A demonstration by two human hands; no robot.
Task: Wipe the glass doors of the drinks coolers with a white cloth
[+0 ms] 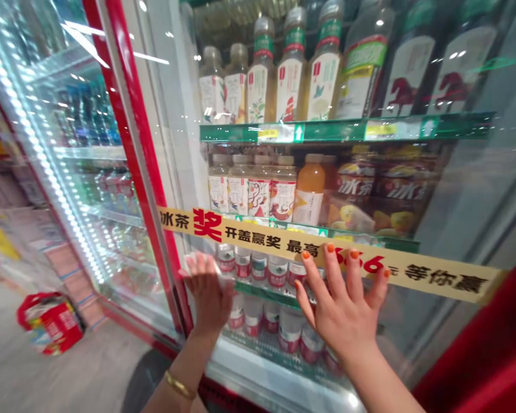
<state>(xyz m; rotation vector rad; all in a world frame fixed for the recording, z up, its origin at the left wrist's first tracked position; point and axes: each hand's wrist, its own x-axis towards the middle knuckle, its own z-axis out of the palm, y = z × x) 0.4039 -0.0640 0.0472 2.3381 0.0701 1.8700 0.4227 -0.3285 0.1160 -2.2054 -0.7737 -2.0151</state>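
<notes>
My right hand (346, 304) is spread against the glass door (258, 310) of a drinks cooler. Its orange-painted fingertips reach onto a cream strip (249, 238) with black and red lettering. To the left, my left hand (208, 295) is raised at the glass near the door's red and silver frame edge (148, 149). Its fingers look stretched out but are blurred; a pale smear surrounds the fingertips, and I cannot tell whether it is a thin cloth or a reflection. A gold bracelet (180, 384) circles that wrist.
Behind the glass, green-edged shelves (327, 131) hold several rows of bottles (290, 80) and drink packs (355, 195). At left stands another lit cooler section (98, 152). A red package (54, 321) lies on the grey floor (94, 373) beside stacked boxes (71, 281).
</notes>
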